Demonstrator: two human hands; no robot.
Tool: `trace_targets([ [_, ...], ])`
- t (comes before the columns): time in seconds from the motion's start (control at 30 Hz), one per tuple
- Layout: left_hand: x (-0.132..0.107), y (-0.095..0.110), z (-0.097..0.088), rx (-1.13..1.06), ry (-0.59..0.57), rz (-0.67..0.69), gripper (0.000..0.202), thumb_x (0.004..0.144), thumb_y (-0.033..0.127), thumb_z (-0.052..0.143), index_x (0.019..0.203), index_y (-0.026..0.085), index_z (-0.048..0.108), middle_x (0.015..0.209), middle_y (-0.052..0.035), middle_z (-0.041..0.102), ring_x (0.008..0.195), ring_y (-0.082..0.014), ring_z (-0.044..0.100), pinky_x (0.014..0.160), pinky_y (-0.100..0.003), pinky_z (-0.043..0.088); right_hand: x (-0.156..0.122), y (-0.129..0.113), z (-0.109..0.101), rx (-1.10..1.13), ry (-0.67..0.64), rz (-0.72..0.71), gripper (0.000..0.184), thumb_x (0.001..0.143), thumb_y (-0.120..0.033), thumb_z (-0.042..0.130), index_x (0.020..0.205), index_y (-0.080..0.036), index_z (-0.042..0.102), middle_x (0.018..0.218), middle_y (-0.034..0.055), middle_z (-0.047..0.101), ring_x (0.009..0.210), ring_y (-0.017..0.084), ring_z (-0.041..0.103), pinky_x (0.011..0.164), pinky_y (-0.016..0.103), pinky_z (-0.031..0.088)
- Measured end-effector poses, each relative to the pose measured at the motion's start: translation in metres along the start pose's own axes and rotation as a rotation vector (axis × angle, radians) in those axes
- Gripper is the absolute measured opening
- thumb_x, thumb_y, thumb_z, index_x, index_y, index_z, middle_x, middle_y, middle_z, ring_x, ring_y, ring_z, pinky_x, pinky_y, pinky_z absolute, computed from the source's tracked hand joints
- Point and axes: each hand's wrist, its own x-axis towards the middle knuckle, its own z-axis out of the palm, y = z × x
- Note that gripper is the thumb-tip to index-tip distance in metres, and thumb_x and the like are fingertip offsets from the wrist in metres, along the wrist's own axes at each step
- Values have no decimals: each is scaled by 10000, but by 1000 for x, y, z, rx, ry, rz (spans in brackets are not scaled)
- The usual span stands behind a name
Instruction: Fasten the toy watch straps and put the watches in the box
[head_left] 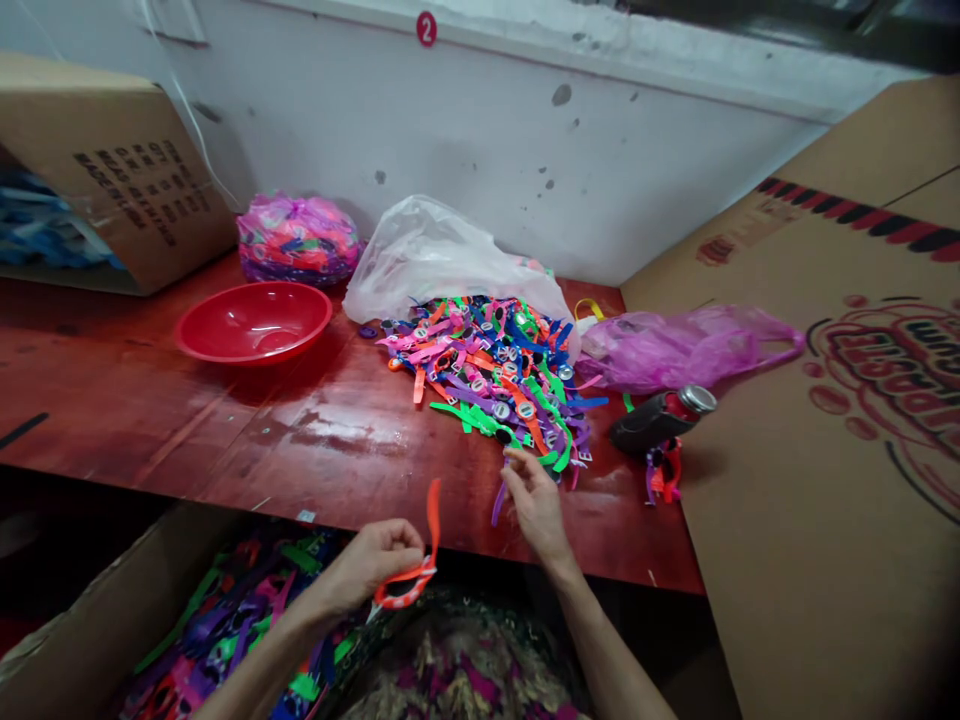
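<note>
My left hand [386, 560] is closed in a pinch on an orange toy watch [409, 597]. Its band curves into a loop below the fingers, and one strap end points upward. At the front edge of a heap of colourful toy watches [487, 375], my right hand [536, 500] has its fingertips pinched together. A purple strap [499, 503] sticks out below those fingertips, beside a green watch with a dark face [504, 436]. What exactly lies between the right fingertips is partly hidden. The heap spills out of a white plastic bag [427, 250].
A red bowl [255, 325] stands left of the heap. Behind it sits a full pink bag [298, 240]. To the right are a limp pink bag [690, 345], a dark-sleeved bottle [649, 422] and a tall carton [840, 400]. An open box [97, 590] of watches is below the table edge.
</note>
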Motion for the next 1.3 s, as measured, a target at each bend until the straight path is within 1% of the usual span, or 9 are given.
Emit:
trace_targets([
  [0.1,-24,-8,-47,425,-9,-41,206,673,343,569,658,138,592,559,14,536,508,-82,450,495,-163,284,29,0,-12,-659,92,-188,327,815,-258,491,1130,-189,549,1054,96,583,949,216,509,828,353,371],
  [0.23,-41,-13,-83,903,330,-15,247,704,398,542,804,231,695,803,-46,649,739,-198,585,635,-224,359,52,5,-17,-1109,28,-89,331,821,-169,445,1123,-189,578,978,116,624,924,253,543,789,376,360],
  [0.33,-24,-8,-65,757,433,69,335,745,458,496,871,213,686,888,-72,661,844,-236,595,704,-259,398,47,4,-10,-888,9,-122,354,840,-181,399,1151,-194,568,886,82,649,829,214,587,756,334,392],
  [0.5,39,11,2,-192,149,34,530,739,591,473,1018,149,557,855,-82,649,665,-145,603,555,-214,429,10,-6,11,-152,-255,-127,264,814,-308,472,977,-201,651,917,37,649,800,167,582,737,280,436],
  [0.63,74,26,29,-658,78,16,337,751,394,581,939,121,520,727,-51,635,592,-121,600,575,-233,471,-17,-7,20,132,-425,51,183,762,-271,535,828,-175,676,826,19,652,796,161,582,752,273,443],
  [0.77,84,33,28,-674,124,10,294,789,338,535,977,119,478,697,-52,635,522,-134,599,515,-246,469,-34,-4,19,75,-549,4,233,783,-148,468,901,-180,667,866,15,644,796,140,579,748,254,444],
  [0.87,88,32,28,-578,161,89,343,784,413,515,979,140,446,686,-34,639,426,-108,548,418,-206,404,-42,-1,24,-104,-548,-347,308,834,-107,404,1044,-190,614,969,49,624,870,145,568,774,259,445],
  [1.0,94,32,32,-409,230,174,306,754,440,502,847,163,410,627,6,616,337,-78,466,342,-177,316,-46,5,35,-334,-340,-743,228,871,-149,427,1007,-175,608,900,77,638,827,155,562,723,267,450],
  [1.3,94,28,16,-403,154,85,233,682,343,537,752,147,433,612,-7,606,415,-98,535,375,-175,340,-43,-4,35,-529,-438,-956,256,918,-190,339,991,-183,585,785,40,632,757,124,559,665,247,408],
])
